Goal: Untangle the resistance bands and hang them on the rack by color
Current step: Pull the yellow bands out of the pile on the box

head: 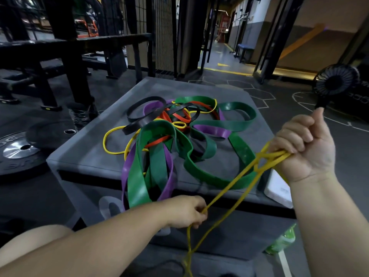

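A tangle of resistance bands (169, 134) lies on a grey padded box (83, 148): wide green, purple, black, thin orange and thin yellow ones. A thin yellow band (231, 186) is stretched in the air in front of the box. My right hand (303, 146) grips its knotted upper end at the right, fingers curled round it. My left hand (187, 211) pinches the same band lower down, near the box's front edge. The band's lower loop hangs down past my left hand. A wide green band (137, 176) and a purple one droop over the box's front edge.
Weight plates (20, 150) lie on the floor at the left. A black metal frame and bench (65, 54) stand behind them. A black fan (335, 80) sits on the floor at the far right. A corridor opens at the back. A green bottle (283, 240) shows by the box's right side.
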